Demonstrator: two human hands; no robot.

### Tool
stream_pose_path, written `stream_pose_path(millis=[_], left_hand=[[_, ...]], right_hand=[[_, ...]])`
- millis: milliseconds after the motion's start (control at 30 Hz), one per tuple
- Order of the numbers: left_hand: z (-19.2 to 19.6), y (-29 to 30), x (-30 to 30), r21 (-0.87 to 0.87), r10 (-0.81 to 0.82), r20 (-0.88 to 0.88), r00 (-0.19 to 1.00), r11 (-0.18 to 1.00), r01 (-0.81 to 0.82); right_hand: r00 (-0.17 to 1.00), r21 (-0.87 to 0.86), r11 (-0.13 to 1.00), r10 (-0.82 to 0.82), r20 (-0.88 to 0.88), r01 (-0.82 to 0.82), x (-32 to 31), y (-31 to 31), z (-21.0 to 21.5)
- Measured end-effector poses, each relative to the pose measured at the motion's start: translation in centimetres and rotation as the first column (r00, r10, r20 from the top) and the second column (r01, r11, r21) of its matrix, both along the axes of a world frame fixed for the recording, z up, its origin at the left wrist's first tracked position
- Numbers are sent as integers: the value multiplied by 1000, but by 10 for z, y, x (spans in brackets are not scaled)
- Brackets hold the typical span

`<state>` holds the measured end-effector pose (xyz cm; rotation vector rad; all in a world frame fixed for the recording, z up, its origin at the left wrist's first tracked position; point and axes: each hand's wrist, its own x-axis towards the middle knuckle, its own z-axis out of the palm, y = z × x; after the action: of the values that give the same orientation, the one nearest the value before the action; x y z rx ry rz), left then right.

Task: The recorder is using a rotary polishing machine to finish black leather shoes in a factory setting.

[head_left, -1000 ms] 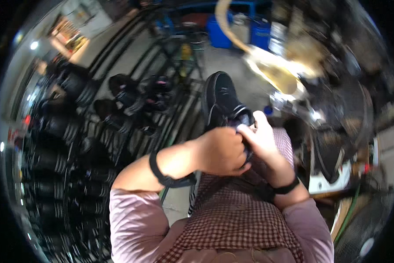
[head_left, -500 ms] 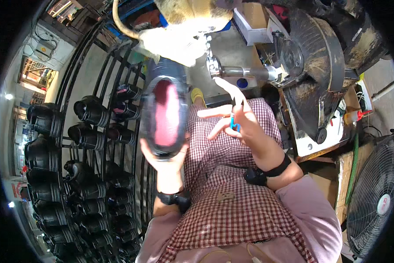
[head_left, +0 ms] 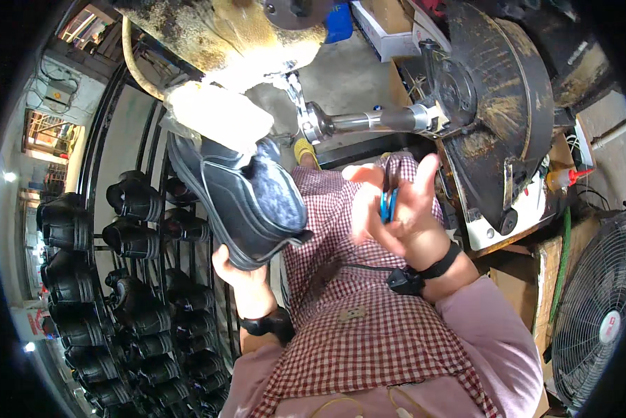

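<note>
My left hand (head_left: 242,279) grips a black shoe (head_left: 236,202) by its heel end. Grey fleecy lining shows in the shoe's opening, and the toe end lies under a glaring white lit area of the machine (head_left: 219,115). To the right of the shoe, my right hand (head_left: 403,209) is raised with its palm turned up and the fingers partly spread. Small blue-handled snips (head_left: 389,202) rest among those fingers, dark blades pointing away from me. My right hand is apart from the shoe.
Racks of black shoes (head_left: 135,237) stand close on my left. A metal machine arm (head_left: 369,123) crosses ahead, joined to a dusty black machine housing (head_left: 501,104) on the right. At the lower right is a fan (head_left: 598,313); a white box (head_left: 389,28) sits farther off.
The shoe has turned and tilted from its pink insole facing up to its side and fleecy lining showing. My right hand has rolled palm-up, with the snips now more visible.
</note>
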<state>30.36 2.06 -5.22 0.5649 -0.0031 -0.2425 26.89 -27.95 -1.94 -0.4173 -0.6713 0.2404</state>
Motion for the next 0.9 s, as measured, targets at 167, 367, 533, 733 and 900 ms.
stream_pose_path(millis=[167, 367, 533, 733, 900], left_hand=[[26, -41, -2, 315, 273, 193, 942, 892, -323], [72, -80, 38, 565, 74, 330, 941, 783, -260], [84, -83, 80, 549, 19, 226, 974, 823, -144], [83, -86, 64, 680, -133, 271, 953, 728, -92], [92, -98, 48, 835, -203, 351, 914, 510, -207]], right_hand=[[504, -425, 434, -861, 62, 794, 34, -18, 15], [388, -687, 378, -909, -151, 620, 68, -21, 10], [559, -543, 441, -827, 64, 714, 57, -17, 15], [538, -643, 292, -812, 224, 709, 36, 6, 26], [572, -620, 413, -817, 71, 667, 33, 6, 35]])
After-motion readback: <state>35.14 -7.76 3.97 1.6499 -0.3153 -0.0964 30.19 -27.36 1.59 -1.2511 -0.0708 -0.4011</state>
